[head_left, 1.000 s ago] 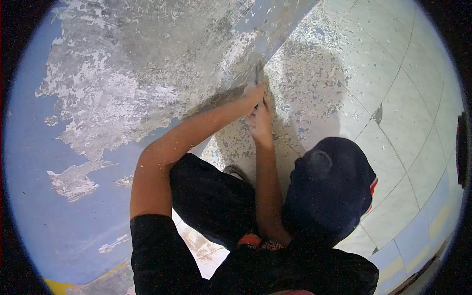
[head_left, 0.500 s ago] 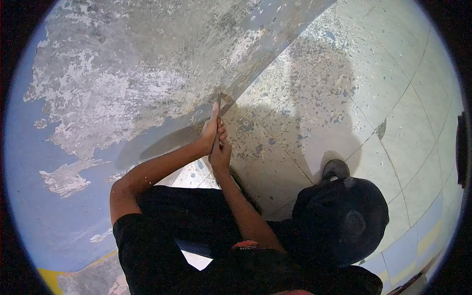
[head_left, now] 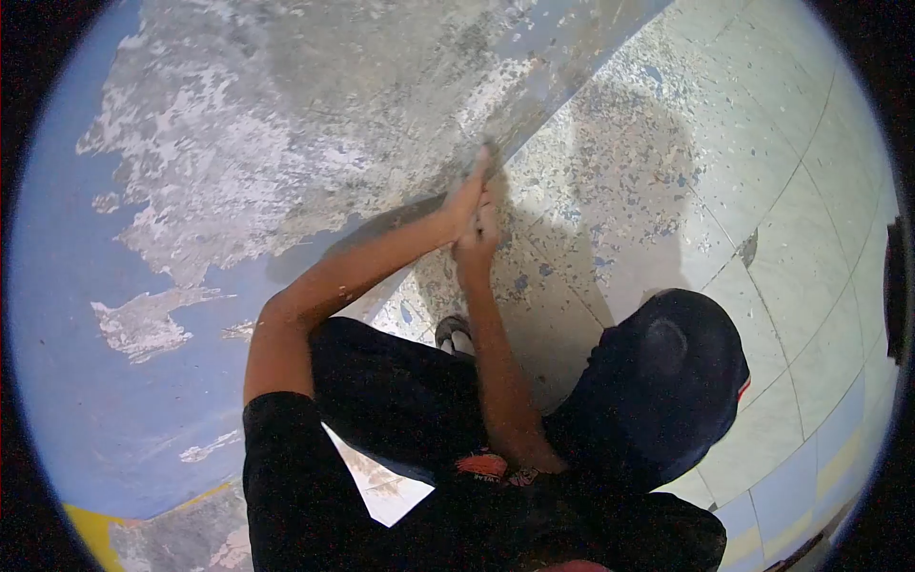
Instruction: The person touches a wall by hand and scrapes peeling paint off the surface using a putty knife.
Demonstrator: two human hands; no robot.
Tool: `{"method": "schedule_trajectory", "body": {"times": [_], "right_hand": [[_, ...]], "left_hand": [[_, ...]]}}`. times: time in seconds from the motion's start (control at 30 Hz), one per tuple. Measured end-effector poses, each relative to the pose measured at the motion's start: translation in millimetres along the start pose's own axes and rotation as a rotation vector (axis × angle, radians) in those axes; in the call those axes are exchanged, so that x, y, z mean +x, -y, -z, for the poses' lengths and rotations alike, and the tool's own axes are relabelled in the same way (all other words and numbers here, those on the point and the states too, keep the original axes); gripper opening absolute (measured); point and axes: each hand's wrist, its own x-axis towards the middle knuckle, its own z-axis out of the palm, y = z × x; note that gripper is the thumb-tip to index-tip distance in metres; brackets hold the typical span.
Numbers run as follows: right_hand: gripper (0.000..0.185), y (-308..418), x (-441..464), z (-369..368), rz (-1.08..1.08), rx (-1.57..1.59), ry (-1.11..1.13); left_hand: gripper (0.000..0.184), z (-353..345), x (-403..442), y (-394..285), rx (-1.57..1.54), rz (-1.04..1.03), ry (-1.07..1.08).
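Observation:
My left hand (head_left: 465, 205) and my right hand (head_left: 476, 250) are together at the foot of the wall (head_left: 219, 181), closed one ahead of the other around a thin scraper (head_left: 491, 160). The left is farther forward, its fingers stretched along the tool. Motion blurs the scraper's end, and most of its handle is hidden in my grip. Its tip is against the grey-blue band just above the floor edge. Blue paint covers part of the wall; elsewhere, a large patch is stripped to rough grey and white.
Paint flakes (head_left: 543, 253) litter the tiled floor (head_left: 762, 276) along the wall. My bent knee (head_left: 658, 381) in dark trousers is at the right, and a shoe (head_left: 454, 332) shows below my hands. A dark object (head_left: 894, 291) stands at the far right edge.
Both hands have moved up and right along the wall's base with the scraper. My knee and the view have shifted, and a shoe now shows between my arms.

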Motion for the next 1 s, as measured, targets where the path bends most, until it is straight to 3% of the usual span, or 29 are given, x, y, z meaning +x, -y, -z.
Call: {"method": "schedule_trajectory", "body": {"times": [0.03, 0.1, 0.13, 0.23, 0.3, 0.43, 0.6, 0.7, 0.73, 0.83, 0.9, 0.93, 1.0], "right_hand": [[0.034, 12, 11, 7, 0.017, 0.005, 0.008], [0.035, 41, 28, 19, -0.333, 0.167, 0.054], [0.035, 48, 28, 22, -0.332, 0.157, 0.052], [0.035, 59, 33, 30, -0.22, 0.258, -0.007], [0.034, 28, 23, 32, 0.089, 0.173, 0.004], [0.034, -22, -25, 32, -0.092, -0.085, 0.11], [0.034, -30, -68, 28, -0.06, -0.137, 0.157], [0.032, -17, -57, 28, -0.055, -0.206, 0.167], [0.031, -13, -44, 29, -0.091, -0.266, 0.194], [0.03, 1, 6, 31, 0.337, -0.323, 0.102], [0.029, 30, 33, 35, 0.349, -0.214, 0.102], [0.029, 49, 41, 37, 0.355, -0.205, 0.098], [0.03, 79, 52, 40, 0.116, -0.23, 0.063]], "left_hand": [[0.062, -12, 5, -12, 0.002, -0.025, 0.077], [0.065, -35, 11, -30, -0.001, -0.048, 0.083], [0.069, -41, 13, -27, -0.008, -0.04, 0.089], [0.068, -29, 2, -4, -0.046, -0.053, 0.059], [0.067, -31, 8, 5, -0.074, -0.062, 0.012], [0.065, 11, -14, 51, -0.131, -0.067, -0.105], [0.067, 38, -23, 82, -0.208, -0.02, -0.086], [0.069, 34, -21, 67, -0.227, 0.005, -0.11], [0.069, 22, -17, 56, -0.22, -0.075, -0.127], [0.069, -5, 4, 25, 0.026, -0.389, -0.06], [0.083, -27, 9, -7, 0.005, -0.197, 0.006], [0.083, -37, 11, -18, 0.013, -0.205, 0.007], [0.088, -55, 16, -34, -0.116, -0.136, 0.103]]}}
